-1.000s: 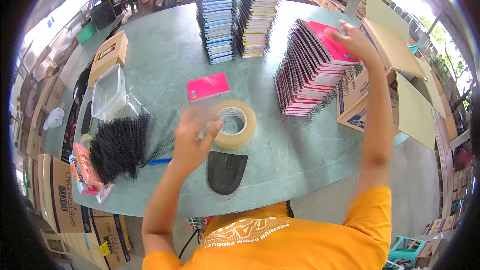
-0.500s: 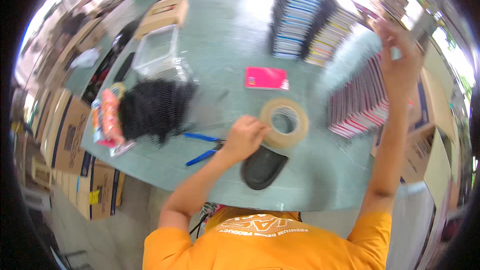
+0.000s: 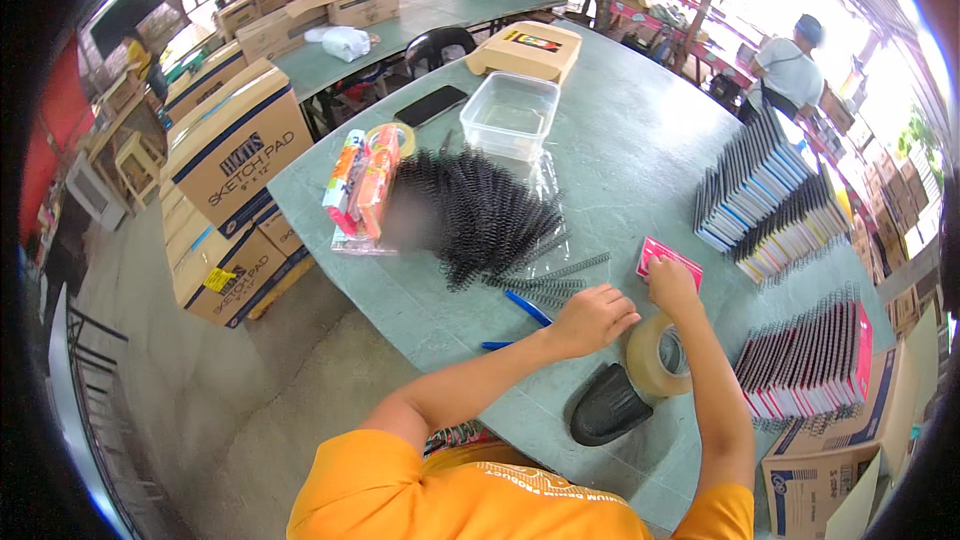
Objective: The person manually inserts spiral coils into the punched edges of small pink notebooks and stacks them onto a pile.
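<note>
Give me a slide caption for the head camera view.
Right hand touches a pink booklet; left hand hovers near black spiral coils.

The tabletop (image 3: 640,140) was pale grey-green. A pink booklet (image 3: 668,258) lay by a tan tape roll (image 3: 658,355) and a black dispenser (image 3: 605,407). The spiral coils (image 3: 485,215) were black, the pliers' handles (image 3: 525,308) blue, the tub (image 3: 510,115) clear. The cartons (image 3: 235,145) were brown with blue stripes. The person's shirt (image 3: 480,495) was orange.

Operator: short-sleeved orange T-shirt, bare forearms.
The orange cotton T-shirt (image 3: 470,495) carries pale printed lettering across the chest. Sleeves end above the elbows. Left hand (image 3: 592,318) and right hand (image 3: 672,285) are bare: no gloves, rings or watch visible.
</note>
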Demonstrator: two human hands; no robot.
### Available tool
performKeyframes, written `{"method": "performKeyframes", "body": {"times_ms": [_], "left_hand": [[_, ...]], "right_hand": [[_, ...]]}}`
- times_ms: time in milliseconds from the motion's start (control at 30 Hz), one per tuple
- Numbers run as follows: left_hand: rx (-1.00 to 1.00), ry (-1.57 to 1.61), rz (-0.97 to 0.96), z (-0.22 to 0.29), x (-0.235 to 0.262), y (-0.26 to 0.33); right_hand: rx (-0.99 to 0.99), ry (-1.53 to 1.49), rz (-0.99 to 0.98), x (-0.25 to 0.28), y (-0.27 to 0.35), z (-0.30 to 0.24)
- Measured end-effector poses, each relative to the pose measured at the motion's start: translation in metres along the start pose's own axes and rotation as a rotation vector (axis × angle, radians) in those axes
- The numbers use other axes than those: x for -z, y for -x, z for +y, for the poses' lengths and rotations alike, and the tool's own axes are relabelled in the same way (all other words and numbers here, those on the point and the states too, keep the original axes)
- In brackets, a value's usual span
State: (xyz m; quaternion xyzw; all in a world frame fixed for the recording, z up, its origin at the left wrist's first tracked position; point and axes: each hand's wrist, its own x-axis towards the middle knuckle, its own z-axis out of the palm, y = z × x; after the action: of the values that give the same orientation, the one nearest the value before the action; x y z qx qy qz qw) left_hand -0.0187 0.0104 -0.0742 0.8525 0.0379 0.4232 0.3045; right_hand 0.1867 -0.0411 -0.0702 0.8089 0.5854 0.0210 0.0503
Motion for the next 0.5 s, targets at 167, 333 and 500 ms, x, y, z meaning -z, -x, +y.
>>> {"method": "performKeyframes", "body": {"times_ms": [167,333,500], "left_hand": [[0.209,0.13,0.015,0.002,-0.008,-0.002],[0.697,1.32,0.058,0.011,-0.008,-0.025],[0.436,0.96,-0.365,0.031,-0.009,-0.049]], "right_hand": [[0.02,-0.45,0.221,0.023,0.03,0.023],[-0.04,-2.061,0.592,0.064,0.1,-0.02],[-0.087,-1.852,0.641,0.045,0.179,-0.005]]}}
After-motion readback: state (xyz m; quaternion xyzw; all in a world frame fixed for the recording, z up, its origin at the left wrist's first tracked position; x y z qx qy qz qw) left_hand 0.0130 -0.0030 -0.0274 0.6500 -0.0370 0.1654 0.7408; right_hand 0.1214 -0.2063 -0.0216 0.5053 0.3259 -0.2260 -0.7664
